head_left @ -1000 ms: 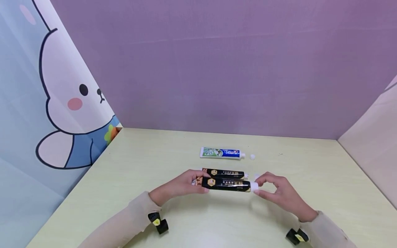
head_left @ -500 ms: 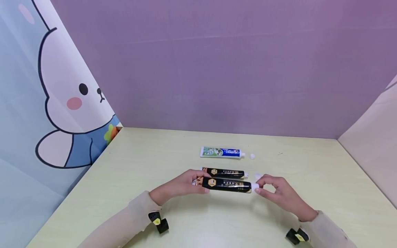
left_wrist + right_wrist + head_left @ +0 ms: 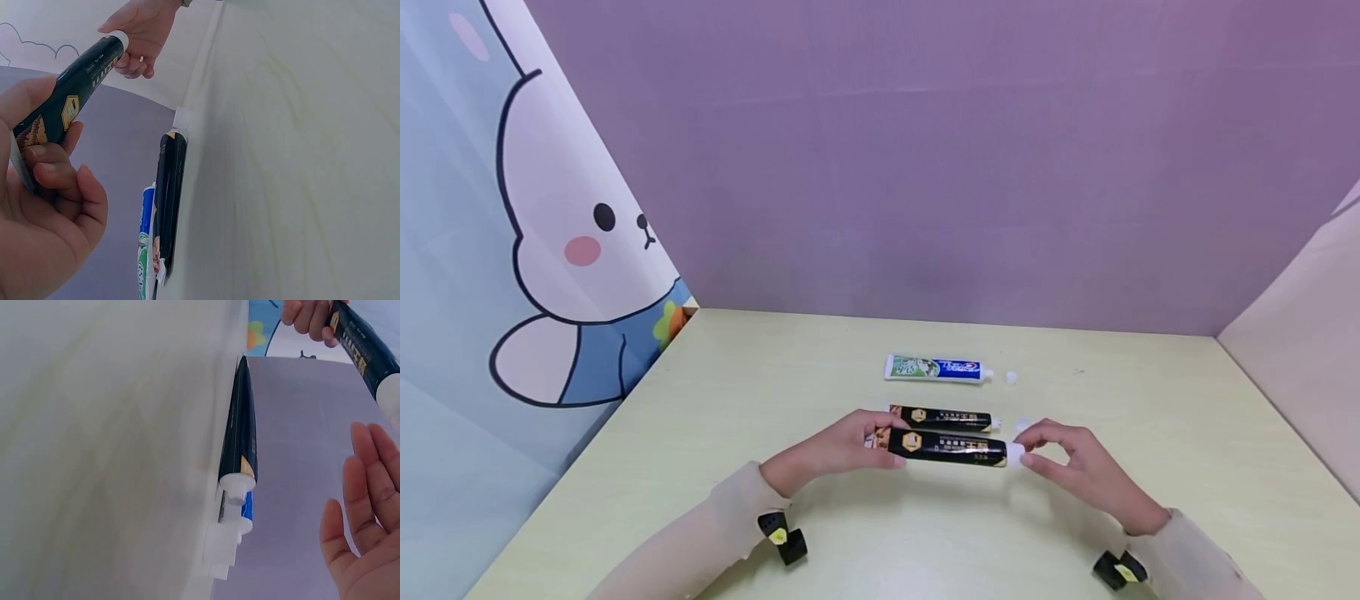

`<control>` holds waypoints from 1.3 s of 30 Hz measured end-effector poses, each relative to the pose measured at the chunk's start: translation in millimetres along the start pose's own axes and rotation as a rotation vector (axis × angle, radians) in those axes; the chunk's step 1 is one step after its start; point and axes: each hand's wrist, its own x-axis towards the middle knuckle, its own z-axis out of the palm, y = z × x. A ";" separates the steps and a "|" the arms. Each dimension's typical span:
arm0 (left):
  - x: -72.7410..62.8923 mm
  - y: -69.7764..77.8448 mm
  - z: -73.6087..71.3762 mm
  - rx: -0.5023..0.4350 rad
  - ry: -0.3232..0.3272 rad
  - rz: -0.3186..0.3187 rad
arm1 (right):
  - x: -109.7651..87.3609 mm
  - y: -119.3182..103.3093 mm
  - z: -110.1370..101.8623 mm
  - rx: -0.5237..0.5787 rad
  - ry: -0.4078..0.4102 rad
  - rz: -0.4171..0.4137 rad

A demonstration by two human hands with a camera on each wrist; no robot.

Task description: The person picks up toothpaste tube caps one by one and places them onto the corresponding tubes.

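My left hand (image 3: pixel 842 454) grips the flat tail end of a black toothpaste tube (image 3: pixel 951 447), held level above the table. At the tube's other end, the thumb and forefinger of my right hand (image 3: pixel 1078 467) pinch its white cap (image 3: pixel 1015 454). The other right fingers (image 3: pixel 369 487) stay fairly straight in the right wrist view. Just behind the held tube lies a second black toothpaste tube (image 3: pixel 955 419), its nozzle uncapped. A white cap (image 3: pixel 1022 425) sits off that nozzle, partly behind my right fingertips.
Farther back lies a blue and green toothpaste tube (image 3: pixel 934 369) without its cap. A small white cap (image 3: pixel 1011 378) rests right of its nozzle. The pale table (image 3: pixel 760 367) ends at a purple backdrop (image 3: pixel 925 167), with a rabbit-printed cloth (image 3: pixel 580 250) on the left.
The right thumb and forefinger have shifted slightly around the white cap. The left hand, the held tube and the things on the table stay where they were.
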 end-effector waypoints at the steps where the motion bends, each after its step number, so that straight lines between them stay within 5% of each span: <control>1: -0.3 0.1 0.0 -0.003 0.000 -0.001 | 0.0 0.2 -0.3 0.002 0.004 -0.004; 8: -0.2 -0.4 0.2 -0.016 -0.002 0.003 | 1.5 0.8 -0.5 0.092 0.001 -0.080; 23: 1.0 -2.5 -0.1 0.015 0.005 -0.009 | 0.5 3.3 2.2 0.081 0.022 -0.130; 39: 1.7 -2.4 -0.5 0.003 0.007 -0.016 | 0.0 2.8 1.0 0.023 0.024 -0.054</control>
